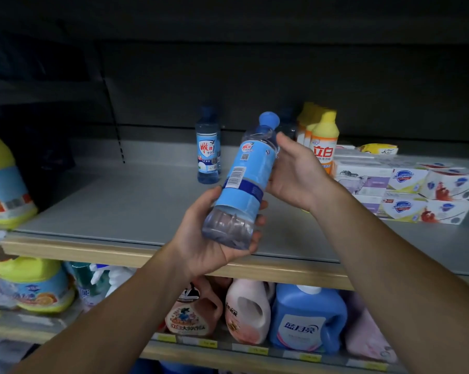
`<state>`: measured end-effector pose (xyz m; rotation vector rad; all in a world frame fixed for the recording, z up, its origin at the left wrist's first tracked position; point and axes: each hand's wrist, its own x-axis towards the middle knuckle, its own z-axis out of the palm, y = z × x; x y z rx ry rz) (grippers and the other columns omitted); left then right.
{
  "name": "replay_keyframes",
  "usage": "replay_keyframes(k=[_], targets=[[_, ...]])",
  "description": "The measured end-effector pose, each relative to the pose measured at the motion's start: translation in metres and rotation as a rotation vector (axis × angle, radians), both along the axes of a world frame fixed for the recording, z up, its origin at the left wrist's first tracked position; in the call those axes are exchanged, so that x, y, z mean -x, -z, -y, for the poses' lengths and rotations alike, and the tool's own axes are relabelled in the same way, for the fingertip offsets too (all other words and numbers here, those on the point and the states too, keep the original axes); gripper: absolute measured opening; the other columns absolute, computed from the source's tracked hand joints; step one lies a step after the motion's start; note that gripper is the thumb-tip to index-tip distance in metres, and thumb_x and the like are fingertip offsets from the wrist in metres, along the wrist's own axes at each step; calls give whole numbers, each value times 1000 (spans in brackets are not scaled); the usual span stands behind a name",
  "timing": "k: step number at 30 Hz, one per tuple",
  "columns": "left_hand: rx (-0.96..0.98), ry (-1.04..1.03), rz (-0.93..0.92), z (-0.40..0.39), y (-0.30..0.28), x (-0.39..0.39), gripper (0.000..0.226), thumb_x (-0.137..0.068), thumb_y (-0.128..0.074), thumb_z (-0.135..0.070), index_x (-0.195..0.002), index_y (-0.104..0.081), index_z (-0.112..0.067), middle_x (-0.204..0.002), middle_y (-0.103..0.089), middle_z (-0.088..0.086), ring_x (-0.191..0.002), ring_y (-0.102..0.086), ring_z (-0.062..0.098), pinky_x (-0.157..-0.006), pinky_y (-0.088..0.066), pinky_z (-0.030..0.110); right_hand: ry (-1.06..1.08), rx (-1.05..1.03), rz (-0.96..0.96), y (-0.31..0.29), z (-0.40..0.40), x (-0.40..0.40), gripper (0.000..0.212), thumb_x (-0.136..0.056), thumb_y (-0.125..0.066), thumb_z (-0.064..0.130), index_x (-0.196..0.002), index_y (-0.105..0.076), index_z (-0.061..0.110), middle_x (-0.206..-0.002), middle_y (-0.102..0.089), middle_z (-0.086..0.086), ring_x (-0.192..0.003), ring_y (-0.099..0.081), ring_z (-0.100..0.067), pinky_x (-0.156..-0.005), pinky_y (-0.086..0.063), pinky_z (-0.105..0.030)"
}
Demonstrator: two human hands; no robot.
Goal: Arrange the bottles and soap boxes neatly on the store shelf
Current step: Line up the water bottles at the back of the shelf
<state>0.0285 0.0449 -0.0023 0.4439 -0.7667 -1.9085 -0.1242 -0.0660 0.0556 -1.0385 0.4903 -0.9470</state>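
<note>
Both hands' fingers grip the blue bottle (241, 182); fingertips hidden behind it, far bottles dim

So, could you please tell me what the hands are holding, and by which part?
Both hold one blue-labelled bottle, tilted above the shelf: the left hand grips its base, the right hand its upper body.

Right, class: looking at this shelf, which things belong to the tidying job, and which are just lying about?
Part of the job:
blue bottle held in both hands
standing blue bottle
yellow-capped bottles
soap boxes

Not part of it:
citrus jug
detergent jugs on the lower shelf
</note>
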Motion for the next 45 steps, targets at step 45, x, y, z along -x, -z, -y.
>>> replay_keyframes(k=[45], targets=[[578, -696, 1968, 60, 45, -101, 40, -95, -53, -31, -132, -57, -16, -134, -60, 3, -121, -56, 24, -101, -41, 27, 476, 710, -591, 26, 16, -47, 60, -90, -67, 32, -142, -36, 37, -123, -54, 21, -104, -53, 6, -80, -44, -14]])
